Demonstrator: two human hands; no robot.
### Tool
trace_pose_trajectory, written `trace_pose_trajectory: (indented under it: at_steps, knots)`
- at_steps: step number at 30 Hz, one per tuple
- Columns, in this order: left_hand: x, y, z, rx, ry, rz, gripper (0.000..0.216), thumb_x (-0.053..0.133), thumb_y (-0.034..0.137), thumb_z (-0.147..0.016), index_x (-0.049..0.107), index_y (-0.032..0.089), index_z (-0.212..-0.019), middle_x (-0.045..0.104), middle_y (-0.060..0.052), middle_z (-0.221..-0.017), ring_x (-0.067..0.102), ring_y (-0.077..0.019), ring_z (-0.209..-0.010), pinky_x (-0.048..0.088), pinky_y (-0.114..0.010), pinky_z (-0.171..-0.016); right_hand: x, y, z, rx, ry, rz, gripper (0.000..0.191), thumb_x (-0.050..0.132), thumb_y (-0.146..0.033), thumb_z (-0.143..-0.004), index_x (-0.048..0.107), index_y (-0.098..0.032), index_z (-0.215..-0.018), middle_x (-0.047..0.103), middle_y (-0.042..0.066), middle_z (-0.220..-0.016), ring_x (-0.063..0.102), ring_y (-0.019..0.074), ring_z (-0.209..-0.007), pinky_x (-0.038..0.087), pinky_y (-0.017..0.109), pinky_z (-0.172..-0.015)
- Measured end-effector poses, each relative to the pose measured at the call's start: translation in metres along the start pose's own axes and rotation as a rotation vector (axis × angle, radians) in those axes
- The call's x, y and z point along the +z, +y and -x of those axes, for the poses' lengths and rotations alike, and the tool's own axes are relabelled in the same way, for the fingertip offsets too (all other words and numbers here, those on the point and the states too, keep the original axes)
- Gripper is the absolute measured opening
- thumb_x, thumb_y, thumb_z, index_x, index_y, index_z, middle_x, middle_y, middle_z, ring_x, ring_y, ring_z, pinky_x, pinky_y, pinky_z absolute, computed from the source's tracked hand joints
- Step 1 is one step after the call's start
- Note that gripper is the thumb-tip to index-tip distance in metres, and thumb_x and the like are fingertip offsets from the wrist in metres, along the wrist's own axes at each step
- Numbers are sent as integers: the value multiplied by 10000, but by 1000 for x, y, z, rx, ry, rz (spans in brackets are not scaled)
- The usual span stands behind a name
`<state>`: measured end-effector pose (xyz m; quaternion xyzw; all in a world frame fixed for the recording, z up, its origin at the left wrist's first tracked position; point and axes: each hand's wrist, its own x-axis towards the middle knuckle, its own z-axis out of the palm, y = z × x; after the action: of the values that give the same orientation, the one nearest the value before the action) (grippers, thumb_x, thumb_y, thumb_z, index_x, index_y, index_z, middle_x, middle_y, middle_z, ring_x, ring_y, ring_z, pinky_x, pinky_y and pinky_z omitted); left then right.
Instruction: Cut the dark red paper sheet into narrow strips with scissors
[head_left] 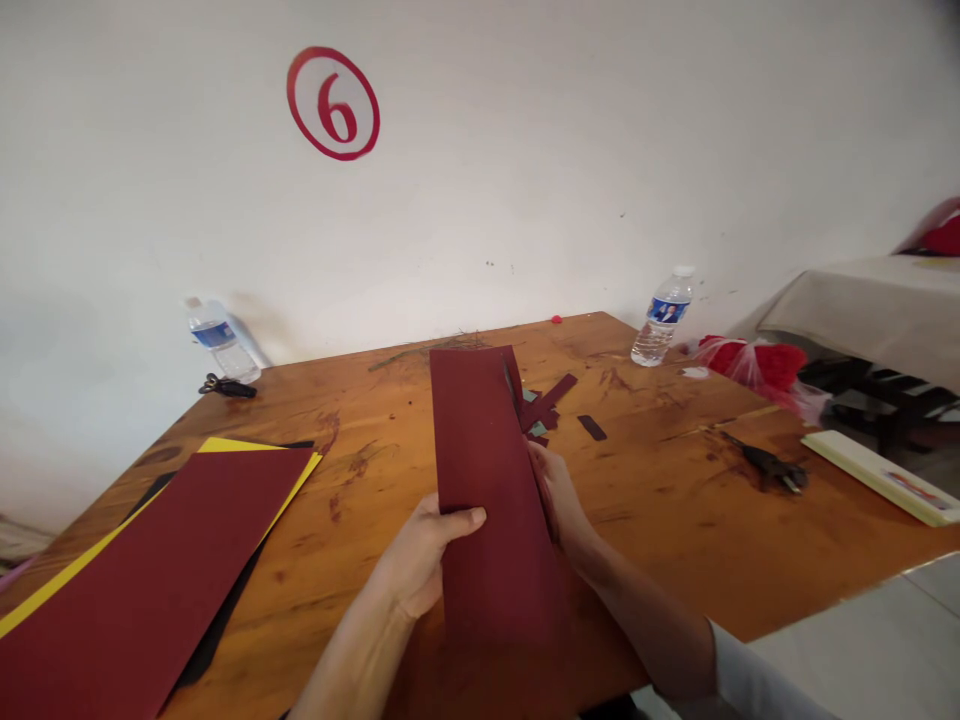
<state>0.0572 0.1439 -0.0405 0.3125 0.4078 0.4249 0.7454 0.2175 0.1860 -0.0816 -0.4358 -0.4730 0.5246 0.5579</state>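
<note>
A red numeral "6" (335,107), circled in red, is marked on the white wall (487,190). The blue labels (213,334) (667,311) on two water bottles (237,361) (652,345) cannot be read.

Single view, head-worn — looks forward and down from close above brown wooden table (660,540), lower frame, toward white painted wall (510,170), upper frame.

Two hands: one left hand (431,550), one right hand (561,495). One pair of scissors (512,386), one held maroon sheet (480,440). Two bottles (661,325) by the worktop's (360,400) far edge, one white box (874,472).
</note>
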Motion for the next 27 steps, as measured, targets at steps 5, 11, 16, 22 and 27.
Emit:
trace_pose_trajectory:
  at_steps: [5, 11, 16, 22, 27]
  knots:
    - [2, 0, 0, -1, 9, 7, 319, 926, 210, -514, 804, 130, -798, 805, -112, -812, 732, -243, -726, 566, -346, -737, -1, 5, -2, 0, 17, -5, 407, 689, -601, -801, 730, -199, -856, 736, 61, -802, 659, 249, -768, 532, 340, -652]
    - [1, 0, 1, -4, 16, 13, 326, 921, 201, -521, 807, 125, -817, 806, -114, -825, 731, -239, -732, 568, -344, -747, -2, 8, -4, 2, 23, -16, 436, 687, -625, -795, 759, -202, -872, 748, 65, -799, 681, 263, -772, 541, 352, -654]
    - [0, -1, 0, -8, 7, 24, 322, 921, 195, -522, 809, 117, -813, 806, -120, -823, 730, -237, -725, 571, -344, -753, -3, 9, -4, 25, 46, -40, 355, 756, -546, -756, 730, -196, -804, 726, 42, -762, 651, 228, -707, 526, 337, -639]
    - [1, 0, -1, -3, 13, 21, 320, 922, 193, -515, 807, 115, -803, 806, -120, -816, 724, -225, -700, 572, -332, -732, -3, 9, -5, 12, 28, -38, 371, 750, -563, -751, 699, -195, -765, 710, 35, -730, 644, 224, -704, 527, 325, -624]
    - [1, -2, 1, -18, 9, 15, 320, 925, 195, -513, 801, 117, -798, 807, -123, -823, 727, -235, -705, 579, -344, -728, -2, 4, -3, -10, 19, -9, 371, 707, -562, -790, 709, -191, -799, 713, 44, -736, 644, 225, -710, 520, 317, -615]
